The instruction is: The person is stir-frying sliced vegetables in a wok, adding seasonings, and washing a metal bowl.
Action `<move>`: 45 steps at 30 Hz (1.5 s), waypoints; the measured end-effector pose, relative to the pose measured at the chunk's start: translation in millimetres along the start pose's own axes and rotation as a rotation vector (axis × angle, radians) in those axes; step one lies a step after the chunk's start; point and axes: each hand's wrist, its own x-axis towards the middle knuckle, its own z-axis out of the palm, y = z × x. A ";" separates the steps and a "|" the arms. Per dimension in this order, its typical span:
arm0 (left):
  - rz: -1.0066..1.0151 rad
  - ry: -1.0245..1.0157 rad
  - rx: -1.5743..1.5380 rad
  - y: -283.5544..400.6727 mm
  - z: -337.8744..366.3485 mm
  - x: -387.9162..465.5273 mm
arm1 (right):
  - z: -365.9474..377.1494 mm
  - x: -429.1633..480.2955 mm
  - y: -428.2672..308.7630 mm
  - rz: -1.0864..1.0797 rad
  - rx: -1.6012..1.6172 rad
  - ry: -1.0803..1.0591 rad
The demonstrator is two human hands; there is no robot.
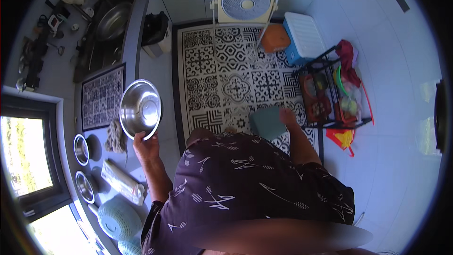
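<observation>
My left hand grips the rim of a shiny stainless steel bowl. The bowl is tilted, its inside facing up, at the edge of the grey counter. On the other side of my body, my right hand hangs low at the corner of a grey-green square item, perhaps a stool. Its fingers are blurred, and I cannot tell whether it touches that item. A crumpled grey-brown cloth lies on the counter beside the bowl, near a patterned mat.
Two smaller steel bowls, a wrapped long package and a pale green basket stand along the window side. A wok rests on the stove. A bin, box fan, blue box and black rack edge the floor.
</observation>
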 end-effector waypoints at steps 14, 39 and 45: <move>0.162 0.087 -0.055 78.4 152.0 265.7 | -55.9 286.5 -160.8 -0.541 -0.044 -0.276; 0.417 0.307 -0.255 110.1 252.1 464.6 | -312.5 684.3 -588.6 -0.446 0.868 -0.742; 0.359 0.297 -0.180 149.3 268.1 522.4 | -305.9 714.6 -739.2 -0.686 0.877 -0.864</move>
